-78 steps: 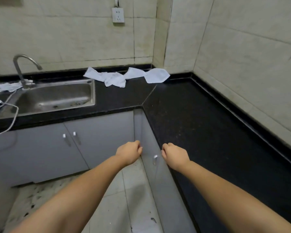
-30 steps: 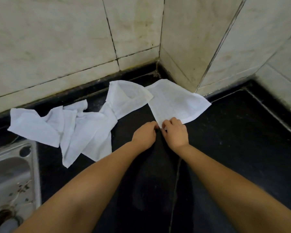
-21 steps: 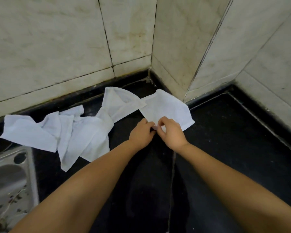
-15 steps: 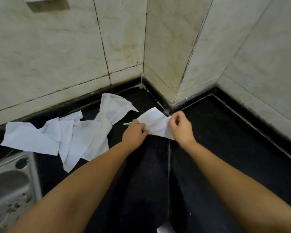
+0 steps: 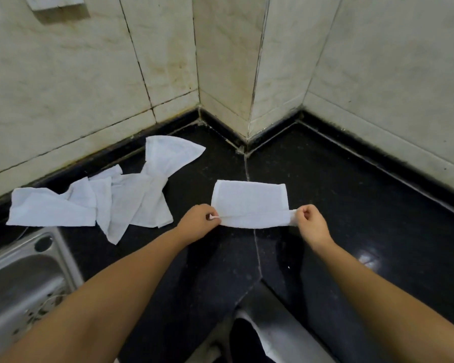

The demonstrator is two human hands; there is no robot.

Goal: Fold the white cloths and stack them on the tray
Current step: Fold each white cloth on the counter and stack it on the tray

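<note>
Leftmost, a steel sink (image 5: 24,279) sits at the near left edge of the black table (image 5: 351,205), and beyond it a heap of crumpled white cloths (image 5: 102,203) lies unfolded by the far wall. Right of the heap, the left hand (image 5: 198,222) pinches the near left corner of one white cloth (image 5: 249,203), and the right hand (image 5: 311,222) pinches its near right corner, so the near edge is stretched taut between them. Its far part rests flat on the table in front of the corner of the tiled wall (image 5: 220,61).

By my reading, the first fold of this cloth is in hand. The next move calls for carrying both held corners evenly over to the far edge, keeping the sides lined up, then pressing the fold flat.

No tray is in view. How many cloths make up the heap is hard to tell. A pale shape at the bottom edge is cut off and unclear.
</note>
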